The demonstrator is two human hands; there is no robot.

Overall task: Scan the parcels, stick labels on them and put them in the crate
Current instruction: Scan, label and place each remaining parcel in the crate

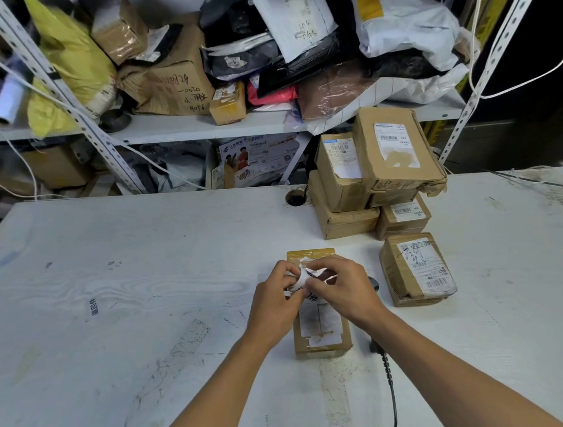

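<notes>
Overhead, well beyond the two hands, a white metal shelf point(196, 127) is heaped with cardboard boxes, yellow and white mailer bags and black pouches, with perforated uprights and white cables running across it. Nearer, the hands work over a scuffed white table point(109, 298) marked with scratches and tape residue. Both hands meet above a long brown parcel point(321, 333): the left hand point(273, 302) and the right hand point(344, 290) each pinch a small curled white label point(302, 278) between thumb and fingertips, holding it just over the parcel's far half. The parcel lies flat directly beneath the grip, its long axis running away from the person toward the shelf, one short end near the table's front, the other just past the fingers. A torn white sticker covers its top face. To the right of the grip lies a single taped box point(416, 267), and beyond that a stack of boxes point(372, 173). A black cable point(389, 385) trails under the right forearm toward the table's near edge.
</notes>
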